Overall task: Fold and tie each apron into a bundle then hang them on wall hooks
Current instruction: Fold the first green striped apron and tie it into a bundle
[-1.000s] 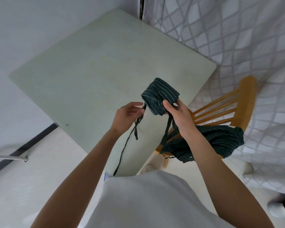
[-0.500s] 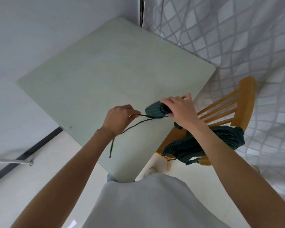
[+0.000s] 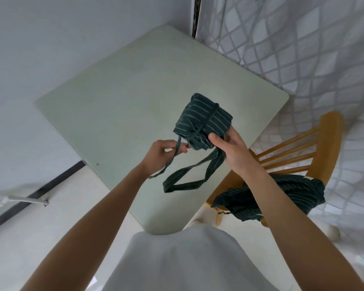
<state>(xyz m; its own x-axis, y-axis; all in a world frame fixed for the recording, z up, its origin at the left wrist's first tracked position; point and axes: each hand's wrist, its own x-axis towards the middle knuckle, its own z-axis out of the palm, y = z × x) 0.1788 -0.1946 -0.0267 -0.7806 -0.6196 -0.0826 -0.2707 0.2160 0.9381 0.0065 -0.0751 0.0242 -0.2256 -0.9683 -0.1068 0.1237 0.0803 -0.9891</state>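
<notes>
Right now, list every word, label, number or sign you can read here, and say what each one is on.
No readable text anywhere.
Table: a tiny dark mark near its left corner, too small to read.
Striped apron bundle, held by the right hand: stripes only, no label showing.

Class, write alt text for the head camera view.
Above a pale green table, the right hand grips a rolled striped apron bundle while the left hand pinches its tie string. Another apron lies on a wooden chair.
</notes>
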